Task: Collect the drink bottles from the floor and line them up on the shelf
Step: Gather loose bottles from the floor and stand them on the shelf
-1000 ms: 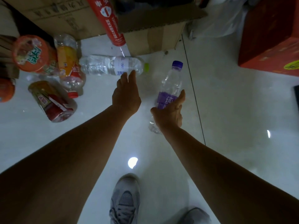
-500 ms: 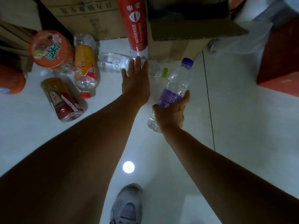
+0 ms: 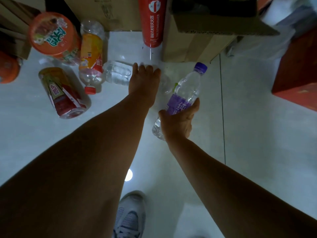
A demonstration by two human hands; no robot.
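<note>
While the right hand [image 3: 178, 121] is wrapped round the lower half of the purple-labelled water bottle [image 3: 186, 90], that bottle is held tilted, its purple cap pointed far and right. The left arm is stretched far forward, and the left hand [image 3: 145, 79] is laid palm-down over the middle of the clear water bottle [image 3: 116, 74], which lies on its side on the floor [image 3: 257, 134]. The fingers are bent over its far side, but whether they are closed round it cannot be told through the blur. Just left of that bottle, an orange-labelled bottle [image 3: 91, 54] with a red cap and a red-labelled bottle [image 3: 63, 93] are seen lying on the tiles, with an orange-topped container [image 3: 53, 35] farther off. The far edge is closed off by a cardboard box [image 3: 197, 42] and a red cylinder [image 3: 152, 23], close beyond the left fingertips. To the right, bare floor is left between the held bottle and a red box [image 3: 296, 74]. Near, a grey shoe [image 3: 128, 219] is seen between the forearms.
</note>
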